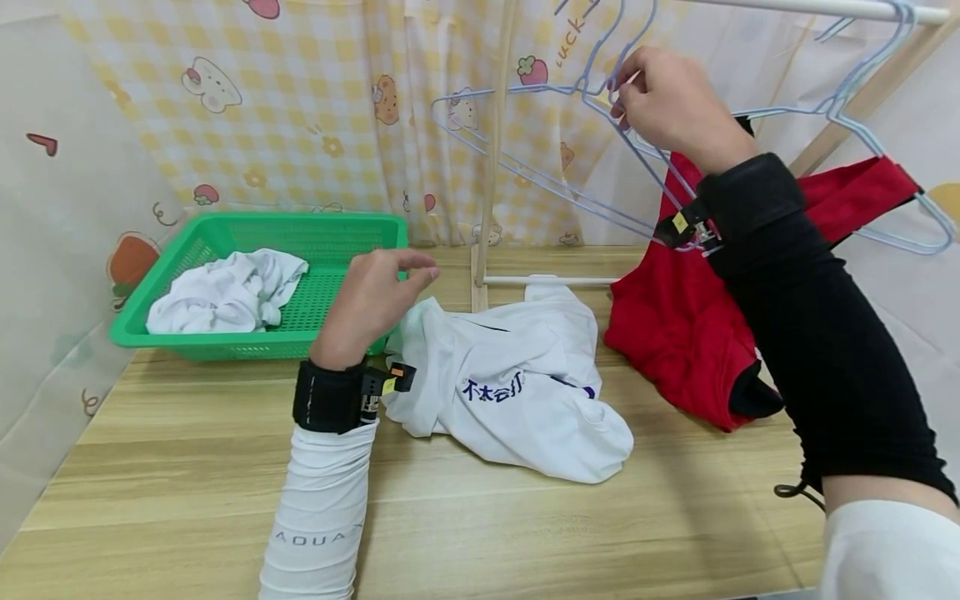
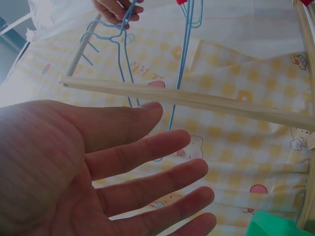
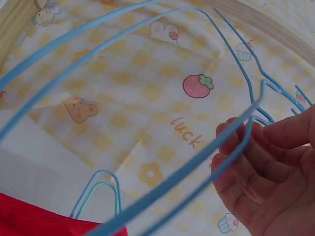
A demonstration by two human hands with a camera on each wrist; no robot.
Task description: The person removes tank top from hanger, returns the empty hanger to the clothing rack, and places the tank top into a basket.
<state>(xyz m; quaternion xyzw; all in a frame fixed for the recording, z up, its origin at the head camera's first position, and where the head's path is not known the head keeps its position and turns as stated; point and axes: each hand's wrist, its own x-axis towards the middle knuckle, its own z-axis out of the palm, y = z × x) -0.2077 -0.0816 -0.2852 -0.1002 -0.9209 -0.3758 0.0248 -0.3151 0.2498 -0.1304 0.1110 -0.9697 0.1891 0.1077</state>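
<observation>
My right hand [image 1: 678,108] is raised at the upper right, its thumb and fingers gripping blue wire hangers [image 1: 540,87] at the neck, just below the hooks. In the right wrist view, the curled fingers sit behind the paired blue wires. My left hand [image 1: 367,300] hovers between the green basket and the white shirt, holding nothing; in the left wrist view its fingers are spread and relaxed. The white shirt [image 1: 525,425], with dark blue lettering, lies bunched on the table below the hangers.
A green basket [image 1: 225,340] at the left holds a crumpled white garment [image 1: 217,292]. A red garment [image 1: 682,325] hangs at the right on pale blue hangers [image 1: 907,246], its lower part on the table. The rack's wooden post [image 1: 495,150] and top rod [image 1: 825,8] stand close by.
</observation>
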